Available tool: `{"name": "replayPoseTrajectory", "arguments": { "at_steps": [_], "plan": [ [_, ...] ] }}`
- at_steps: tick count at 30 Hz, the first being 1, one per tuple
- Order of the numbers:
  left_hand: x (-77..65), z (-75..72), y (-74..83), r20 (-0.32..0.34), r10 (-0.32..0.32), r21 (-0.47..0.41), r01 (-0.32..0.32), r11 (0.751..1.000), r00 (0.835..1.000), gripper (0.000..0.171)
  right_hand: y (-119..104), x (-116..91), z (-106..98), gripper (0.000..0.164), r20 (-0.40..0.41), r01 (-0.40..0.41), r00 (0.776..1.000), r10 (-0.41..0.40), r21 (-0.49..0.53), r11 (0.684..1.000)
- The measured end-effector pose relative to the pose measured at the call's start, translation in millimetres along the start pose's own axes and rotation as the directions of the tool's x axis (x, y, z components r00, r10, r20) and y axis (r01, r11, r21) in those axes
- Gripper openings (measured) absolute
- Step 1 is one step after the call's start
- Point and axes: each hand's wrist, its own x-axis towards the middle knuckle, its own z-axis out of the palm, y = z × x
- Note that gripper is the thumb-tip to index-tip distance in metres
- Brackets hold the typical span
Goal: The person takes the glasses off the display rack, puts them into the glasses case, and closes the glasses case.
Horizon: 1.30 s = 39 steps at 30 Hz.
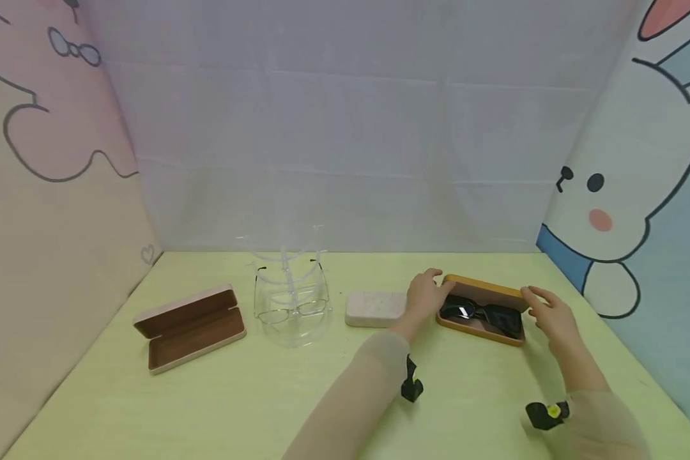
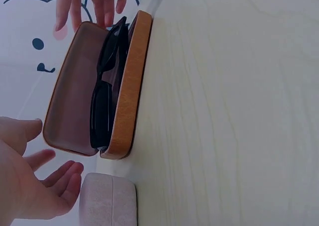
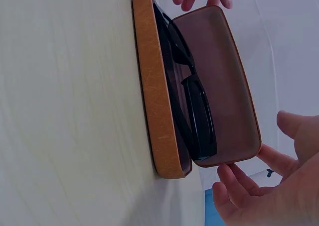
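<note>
A brown eyeglass case [image 2: 131, 86] stands with its lid raised on the table, and black sunglasses [image 1: 497, 317] lie inside it. At the lid's left end is my left hand [image 1: 425, 294], its thumb right at the lid's edge and its other fingers loosely extended. My right hand [image 3: 271, 178] is at the lid's opposite end, with fingertips touching the lid's corner and the thumb held apart. Close below the left hand, a pale closed eyeglass case [image 1: 374, 308] lies left of the brown one.
Farther left, a clear display stand [image 1: 287, 271] holds thin-framed eyeglasses [image 1: 293, 312]. An open pale case [image 1: 198, 342] with a brown lining sits at the table's left. Cartoon-printed walls [image 1: 627, 191] and a plain pale backdrop [image 1: 345, 128] border the table.
</note>
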Motion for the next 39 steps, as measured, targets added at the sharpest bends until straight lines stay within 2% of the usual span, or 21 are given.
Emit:
{"name": "replayPoseTrajectory", "arguments": {
  "at_steps": [4, 9, 17, 23, 31, 35, 39],
  "plan": [
    [4.5, -1.0, 2.3, 0.014, -0.002, -0.068, 0.003, 0.998, 1.0, 0.031, -1, 3, 2, 0.071, -0.051, -0.015, 0.999, 0.013, -0.036, 0.999],
    [5.9, -3.6, 3.6, -0.018, -0.009, -0.022, 0.009, 1.0, 1.0, 0.024, 1, 2, 5, 0.066, -0.146, -0.032, 0.989, 0.018, -0.098, 0.995],
    [3.7, -5.3, 2.6, 0.024, -0.031, 0.011, 0.031, 0.999, 0.999, 0.024, 6, -1, 9, 0.058, -0.194, -0.052, 0.98, 0.033, -0.09, 0.995],
    [1.3, -10.4, 4.1, 0.063, -0.046, -0.033, 0.048, 0.998, 0.997, 0.021, 9, -4, 7, 0.056, -0.174, -0.012, 0.985, -0.01, -0.125, 0.992],
    [-1.9, -11.0, 1.6, 0.124, -0.051, -0.043, 0.056, 0.997, 0.991, 0.025, 12, -10, 1, 0.057, -0.056, 0.035, 0.997, -0.043, -0.127, 0.991],
    [-1.7, -9.7, -2.0, 0.151, -0.022, -0.031, 0.027, 0.999, 0.988, 0.023, 12, -13, -2, 0.057, -0.016, 0.066, 0.997, -0.07, -0.178, 0.982],
    [-1.5, -11.1, -4.8, 0.173, 0.043, -0.013, -0.041, 0.999, 0.984, 0.022, 11, -16, -5, 0.057, 0.003, 0.073, 0.997, -0.074, -0.215, 0.974]
  ]
}}
